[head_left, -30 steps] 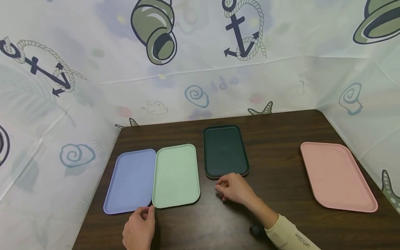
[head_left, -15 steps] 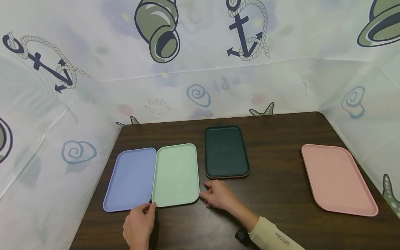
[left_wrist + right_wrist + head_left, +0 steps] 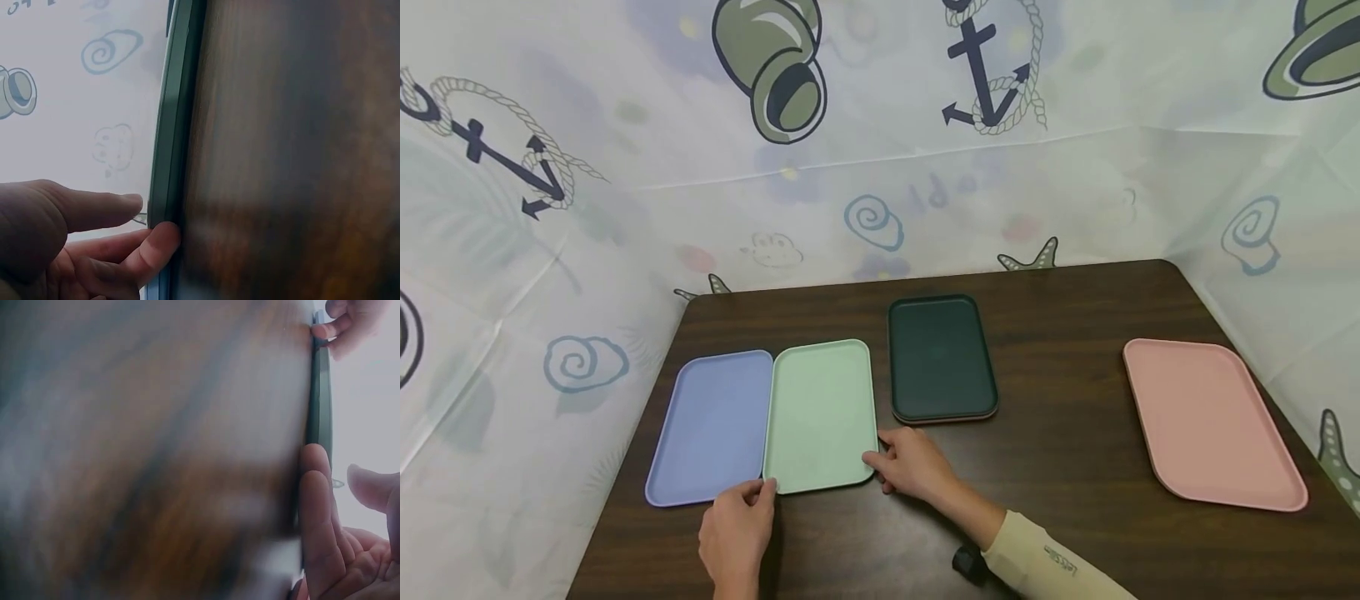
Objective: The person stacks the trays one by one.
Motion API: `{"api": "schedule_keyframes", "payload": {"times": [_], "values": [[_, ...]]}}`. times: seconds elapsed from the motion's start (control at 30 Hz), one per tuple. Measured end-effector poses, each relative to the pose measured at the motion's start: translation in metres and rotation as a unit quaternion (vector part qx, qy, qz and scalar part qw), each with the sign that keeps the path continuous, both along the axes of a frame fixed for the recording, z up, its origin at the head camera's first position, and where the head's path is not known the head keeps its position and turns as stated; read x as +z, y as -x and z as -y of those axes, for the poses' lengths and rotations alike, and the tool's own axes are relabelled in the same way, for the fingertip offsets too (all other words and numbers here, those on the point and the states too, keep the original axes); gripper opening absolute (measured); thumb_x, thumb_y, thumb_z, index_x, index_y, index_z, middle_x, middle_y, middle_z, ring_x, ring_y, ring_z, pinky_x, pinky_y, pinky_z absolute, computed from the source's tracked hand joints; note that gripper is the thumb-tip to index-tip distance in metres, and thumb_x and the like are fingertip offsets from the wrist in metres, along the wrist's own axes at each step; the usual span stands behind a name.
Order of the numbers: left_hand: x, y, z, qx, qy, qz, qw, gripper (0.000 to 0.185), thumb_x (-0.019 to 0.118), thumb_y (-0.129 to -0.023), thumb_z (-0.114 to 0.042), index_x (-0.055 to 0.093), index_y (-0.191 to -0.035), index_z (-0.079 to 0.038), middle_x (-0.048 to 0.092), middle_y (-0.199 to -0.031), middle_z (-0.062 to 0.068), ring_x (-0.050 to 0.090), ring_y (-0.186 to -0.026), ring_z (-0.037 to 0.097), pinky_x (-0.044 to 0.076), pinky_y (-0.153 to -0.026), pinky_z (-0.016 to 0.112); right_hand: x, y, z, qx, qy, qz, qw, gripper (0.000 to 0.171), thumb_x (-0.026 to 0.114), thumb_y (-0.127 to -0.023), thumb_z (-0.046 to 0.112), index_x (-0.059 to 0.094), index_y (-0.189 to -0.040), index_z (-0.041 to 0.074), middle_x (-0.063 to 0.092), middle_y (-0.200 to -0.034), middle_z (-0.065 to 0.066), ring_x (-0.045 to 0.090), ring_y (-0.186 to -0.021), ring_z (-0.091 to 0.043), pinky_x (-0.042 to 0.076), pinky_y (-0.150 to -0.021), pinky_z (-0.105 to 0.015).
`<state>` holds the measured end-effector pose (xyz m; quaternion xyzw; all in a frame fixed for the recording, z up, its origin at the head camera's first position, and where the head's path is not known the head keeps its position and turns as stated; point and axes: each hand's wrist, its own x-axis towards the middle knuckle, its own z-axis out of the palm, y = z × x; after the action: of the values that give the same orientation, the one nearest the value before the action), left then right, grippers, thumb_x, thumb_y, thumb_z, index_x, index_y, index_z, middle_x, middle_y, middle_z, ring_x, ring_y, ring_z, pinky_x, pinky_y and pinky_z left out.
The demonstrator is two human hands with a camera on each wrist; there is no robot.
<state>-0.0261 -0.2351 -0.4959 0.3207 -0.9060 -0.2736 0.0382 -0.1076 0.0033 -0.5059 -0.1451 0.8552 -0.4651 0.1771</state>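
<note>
My left hand [image 3: 737,529] pinches the near left corner of a light green rectangular tray [image 3: 822,417], where it meets a blue tray [image 3: 711,429]. In the left wrist view, the thumb tip is close over the rim and a curled finger [image 3: 164,244] presses the outer edge. My right hand [image 3: 917,467] is at the green tray's near right corner. Its fingers [image 3: 314,500] lie fairly straight along the edge in the right wrist view, while the thumb [image 3: 365,487] stands apart above. Both trays lie flat, side by side.
A dark green tray [image 3: 943,358] lies just behind my right hand, with another rim showing under it. Far right is a pink tray [image 3: 1213,423]. The brown wooden table [image 3: 1060,333] backs onto a white patterned cloth [image 3: 910,167]. A small black object [image 3: 970,565] sits by the right sleeve.
My right hand has moved left from the front of the dark green tray to the light green tray's corner. The left hand stays at its corner.
</note>
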Motion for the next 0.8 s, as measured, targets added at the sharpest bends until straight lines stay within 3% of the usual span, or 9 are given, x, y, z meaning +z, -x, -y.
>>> {"api": "schedule_keyframes", "payload": {"times": [0.27, 0.6, 0.8], "values": [[-0.001, 0.003, -0.003, -0.011, -0.019, -0.001, 0.9998, 0.031, 0.070, -0.087, -0.041, 0.076, -0.095, -0.011, 0.069, -0.079, 0.000, 0.063, -0.079, 0.029, 0.046, -0.066, 0.053, -0.003, -0.001, 0.000, -0.016, 0.015, -0.012, 1.000, 0.051, 0.062, -0.095, 0.015, 0.048, -0.140, -0.005, 0.064, -0.056, 0.006, 0.063, -0.049, -0.013, 0.045, -0.049, -0.026], [-0.004, 0.002, -0.008, 0.004, -0.048, -0.021, 0.9986, 0.027, 0.068, -0.086, -0.028, 0.073, -0.099, -0.005, 0.070, -0.086, 0.006, 0.063, -0.085, 0.031, 0.044, -0.074, 0.052, -0.005, -0.001, -0.006, -0.008, 0.018, -0.043, 0.999, 0.044, 0.061, -0.095, 0.011, 0.054, -0.135, -0.006, 0.064, -0.055, 0.007, 0.060, -0.048, -0.008, 0.046, -0.056, -0.024], [-0.005, 0.002, -0.010, -0.005, -0.066, -0.035, 0.9972, 0.031, 0.068, -0.086, -0.024, 0.071, -0.109, -0.003, 0.071, -0.085, 0.006, 0.063, -0.086, 0.032, 0.041, -0.081, 0.053, -0.005, 0.000, -0.009, -0.009, 0.011, -0.056, 0.998, 0.042, 0.061, -0.094, 0.010, 0.057, -0.132, -0.005, 0.063, -0.054, 0.008, 0.059, -0.047, -0.005, 0.052, -0.074, -0.030]]}}
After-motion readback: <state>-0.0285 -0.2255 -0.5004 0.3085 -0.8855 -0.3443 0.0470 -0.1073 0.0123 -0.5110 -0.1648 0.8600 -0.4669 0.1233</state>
